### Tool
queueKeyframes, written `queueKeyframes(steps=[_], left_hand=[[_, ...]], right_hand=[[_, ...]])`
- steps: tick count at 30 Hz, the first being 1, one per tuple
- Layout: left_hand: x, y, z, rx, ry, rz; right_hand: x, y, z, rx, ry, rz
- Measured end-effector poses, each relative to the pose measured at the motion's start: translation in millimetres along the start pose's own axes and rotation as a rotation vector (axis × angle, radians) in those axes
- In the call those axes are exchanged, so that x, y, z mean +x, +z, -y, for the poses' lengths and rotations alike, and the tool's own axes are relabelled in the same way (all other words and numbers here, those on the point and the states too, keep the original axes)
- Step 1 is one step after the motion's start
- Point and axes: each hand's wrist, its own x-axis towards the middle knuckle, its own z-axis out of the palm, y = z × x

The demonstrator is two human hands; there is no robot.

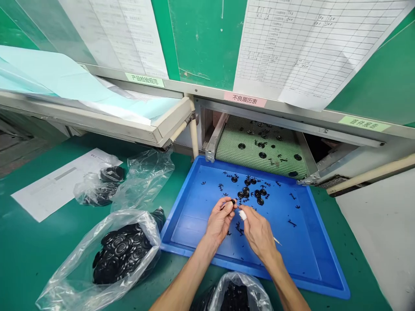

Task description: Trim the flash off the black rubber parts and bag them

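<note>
Over blue tray (292, 242), left grip (220, 220) clamped on black part (232, 201), right grip (257, 235) on stick (276, 240).

Clear plastic bag (119, 255) of black rubber rings lies on the green bench mat (39, 259), a second bag (240, 293) at the near edge. Printed sheet (55, 185) lies further left. Green mesh conveyor belt (227, 147) carries scattered black rings; ruled paper form (308, 47) hangs above it.

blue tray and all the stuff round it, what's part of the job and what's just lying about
In use: left hand, small black part, right hand, pale stick, blue tray, loose black discs, bagged discs

Lying about: paper sheet, wall charts, plastic bag
</note>
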Motion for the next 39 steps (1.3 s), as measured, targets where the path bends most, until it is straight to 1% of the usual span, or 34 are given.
queueKeyframes(steps=[3,9,11,13,15,21,29,33,34,36,38,39], left_hand=[[0.5,0.2,0.2,-0.009,0.008,0.01],[1.0,0.1,1.1,-0.021,0.009,-0.012],[1.7,-0.8,1.9,-0.016,0.001,0.009],[2.6,-1.9,2.7,-0.003,-0.008,0.043],[3.4,-2.8,3.3,0.009,-0.012,0.05],[3.4,-2.3,4.1,0.022,-0.024,-0.016],[0.5,-1.4,4.9,0.119,0.028,0.03],[-0.4,0.5,3.8,0.2,0.077,0.021],[-0.2,0.9,3.4,0.221,0.094,0.012],[0.6,1.0,3.3,0.273,0.133,-0.012],[1.3,0.0,4.3,0.34,0.175,-0.04],[1.5,-0.7,5.0,0.377,0.194,-0.05]], right_hand=[[-1.1,1.6,-2.5,0.036,0.016,-0.045],[-4.0,1.1,-8.1,0.109,0.035,-0.043],[-4.5,1.7,-7.8,0.11,0.03,-0.044],[-4.9,3.0,-6.3,0.101,0.031,-0.049],[-5.3,4.8,-4.0,0.079,0.034,-0.048],[-5.6,8.5,1.9,-0.011,0.07,-0.048],[-3.4,10.3,4.9,-0.018,0.056,-0.081],[-1.3,11.8,12.1,-0.082,0.117,-0.107],[0.4,12.1,13.4,-0.062,0.136,-0.1],[5.4,13.2,13.3,0.059,0.166,-0.045],[10.9,14.9,7.7,0.188,0.201,0.009],[12.9,15.9,2.6,0.21,0.233,0.002]])
